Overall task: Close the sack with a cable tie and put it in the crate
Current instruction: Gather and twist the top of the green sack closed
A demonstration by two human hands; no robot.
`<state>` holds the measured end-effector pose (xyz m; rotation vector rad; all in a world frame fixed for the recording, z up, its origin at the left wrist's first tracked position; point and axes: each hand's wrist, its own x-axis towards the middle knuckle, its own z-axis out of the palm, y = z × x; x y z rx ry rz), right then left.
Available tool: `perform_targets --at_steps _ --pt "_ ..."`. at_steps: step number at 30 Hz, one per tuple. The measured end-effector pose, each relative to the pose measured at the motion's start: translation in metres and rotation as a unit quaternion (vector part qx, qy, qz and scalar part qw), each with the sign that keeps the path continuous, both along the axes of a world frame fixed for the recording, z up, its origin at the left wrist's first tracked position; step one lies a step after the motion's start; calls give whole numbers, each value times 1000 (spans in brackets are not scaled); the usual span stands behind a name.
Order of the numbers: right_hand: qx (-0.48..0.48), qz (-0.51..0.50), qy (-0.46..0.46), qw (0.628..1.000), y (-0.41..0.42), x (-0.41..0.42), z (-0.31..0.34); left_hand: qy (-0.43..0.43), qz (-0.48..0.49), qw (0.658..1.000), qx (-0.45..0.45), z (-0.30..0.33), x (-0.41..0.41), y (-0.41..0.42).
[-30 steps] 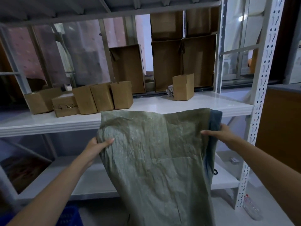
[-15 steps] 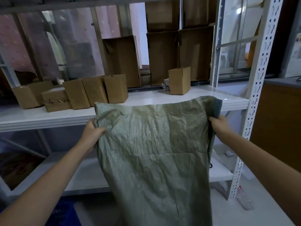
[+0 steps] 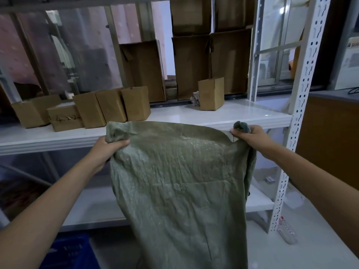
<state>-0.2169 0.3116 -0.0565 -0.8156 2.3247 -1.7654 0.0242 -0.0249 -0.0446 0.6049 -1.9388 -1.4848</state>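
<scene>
Both hands are up at the mouth of the sack (image 3: 178, 183) — the left hand (image 3: 108, 147) has its fingers curled tight round a bunched corner of the green woven cloth, and the right hand (image 3: 250, 135) is clenched on the opposite corner, a twist of fabric poking out above the knuckles. Between them the top edge is stretched wide and fairly flat, and the sack hangs down in front of the white shelf (image 3: 242, 117), its lower end running out of the bottom of the view. It looks limp and light, though what is inside cannot be told from here. This reads as the very start of the closing step: the mouth is held, not yet gathered. Next, by my reckoning, the two hands must come together so the top bunches into a neck narrow enough to bind — and one hand will have to hold that neck alone while the other fetches a cable tie, which I cannot see anywhere. A blue crate (image 3: 68, 253) sits low at the left, near the left forearm, the likely destination. Cardboard boxes (image 3: 112, 107) line the shelf behind.
</scene>
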Motion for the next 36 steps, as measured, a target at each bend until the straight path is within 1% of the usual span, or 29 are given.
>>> perform_targets --at_steps 2,5,7,8,10,11,12,13,14,15,17,18,19,22,25,28,30,33,36 --pt "7 -23 25 999 -5 0 -1 16 7 1000 -2 0 -3 6" --pt "-12 -48 39 998 -12 1 -2 38 32 998 -26 -3 -8 14" --pt "-42 -57 22 997 -14 5 1 47 52 997 -42 -5 -10 16" --pt "-72 -55 -13 996 -15 7 2 53 60 996 -47 -6 -11 17" --pt "-161 -15 -110 981 -13 7 4 66 70 994 -45 -7 -11 17" --pt "-199 28 -141 969 -9 5 4 68 74 994 -41 -8 -10 16" --pt "-211 82 -153 962 -5 3 3 67 78 994 -36 -8 -9 15" --pt "-194 134 -155 959 -1 -1 1 68 78 994 -31 -8 -8 14" --pt "-156 176 -153 960 4 -3 0 70 75 994 -24 -8 -8 13" --pt "-106 192 -137 966 7 -6 -2 73 73 995 -15 -9 -8 12" --pt "-15 162 -82 983 9 -9 -4 75 71 995 2 -9 -9 11" --pt "14 134 -50 990 7 -9 -5 77 69 995 9 -9 -11 12" --pt "12 108 -34 993 4 -10 -5 79 66 995 15 -8 -12 13" --pt "-71 47 -64 994 -4 1 -3 73 33 997 13 -5 -13 20" --pt "-84 14 -73 994 -15 6 -3 44 -11 999 -25 -5 -10 25" --pt "-120 -24 -78 989 -26 13 -3 -11 -6 998 -68 -7 -11 23" --pt "-140 -48 -68 987 -32 18 -2 -32 5 996 -85 -9 -11 25" --pt "-165 -71 -50 982 -37 26 -3 -13 -10 998 -59 -9 -14 33" --pt "-176 -54 -52 982 -41 34 -2 2 -36 998 -49 -8 -15 42"
